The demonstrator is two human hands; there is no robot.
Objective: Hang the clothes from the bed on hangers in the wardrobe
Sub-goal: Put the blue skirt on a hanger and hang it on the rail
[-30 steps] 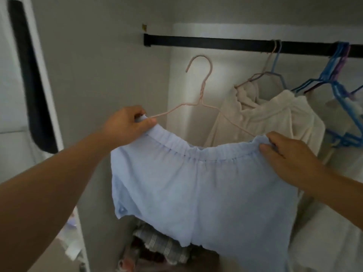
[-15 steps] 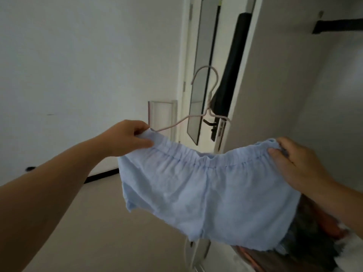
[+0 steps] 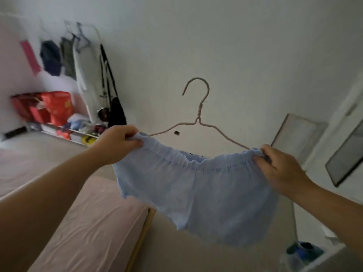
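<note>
Fingers (image 3: 135,141) of the left hand (image 3: 117,144) pinch one end of an elastic waistband, while the right hand (image 3: 279,169) is closed on the other end, stretching a pair of pale blue shorts (image 3: 196,191) between them over the shoulders of a pink wire hanger (image 3: 198,116). The hanger's long axis runs left to right between the two hands, sloping down toward the right one, and its hook stands upright above the middle, free of any rail. Each hand grips cloth and hanger tip together, so neither is nearer; one would likely have to let go and take the hook before it can be hung. The shorts droop in the air above the corner of the bed (image 3: 98,222), whose pink sheet looks bare in the part shown. No wardrobe appears in the view, so it probably lies off to one side. Against the far wall, a blurred open rack (image 3: 94,75) holds dark garments, with bags and oddments on the low shelf beneath it
</note>
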